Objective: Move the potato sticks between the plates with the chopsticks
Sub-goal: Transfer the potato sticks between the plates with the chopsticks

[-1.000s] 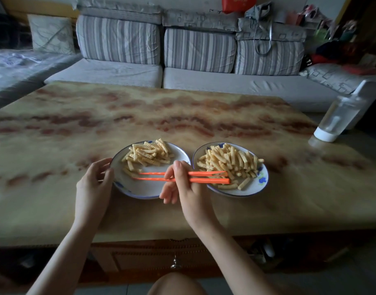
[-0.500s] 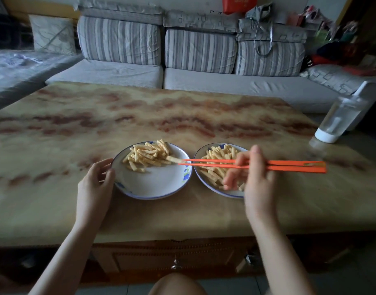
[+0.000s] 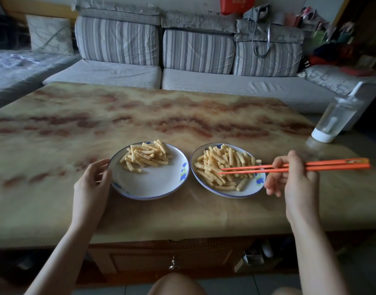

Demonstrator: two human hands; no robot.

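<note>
My left hand (image 3: 91, 184) sits at the far-left edge of the round white plate with a blue rim and blue flowers (image 3: 157, 184). Its fingers are loosely curved, and the fingertips and thumb touch the rim. I cannot tell whether they actually pinch it. A small heap of pale yellow crinkle-cut potato sticks (image 3: 146, 155) lies on the far half of this plate, just beyond that hand, and the near half is bare.

Between my hands, nearer the right one, is a second matching white plate (image 3: 252, 189) that touches or almost touches the first. It carries the bigger heap of potato sticks (image 3: 212, 162).

The long orange plastic chopsticks (image 3: 289, 167) have their tips low over the middle of that heap, close together. I cannot tell whether a stick is caught between them. Their long axis runs nearly level from side to side. The tips point left towards my left hand, and the butt ends stick out well past my right hand (image 3: 293, 184), which pinches the pair at mid-length with the remaining fingers curled below.

My judgement is that I am at the pick-up. To do it well I would single out one stick lying across the chopsticks' axis, close on its middle, lift gently and cross to the left plate. My left hand should steady that plate throughout.

Beyond my right hand stands a clear plastic bottle with a white base (image 3: 336, 118).
</note>
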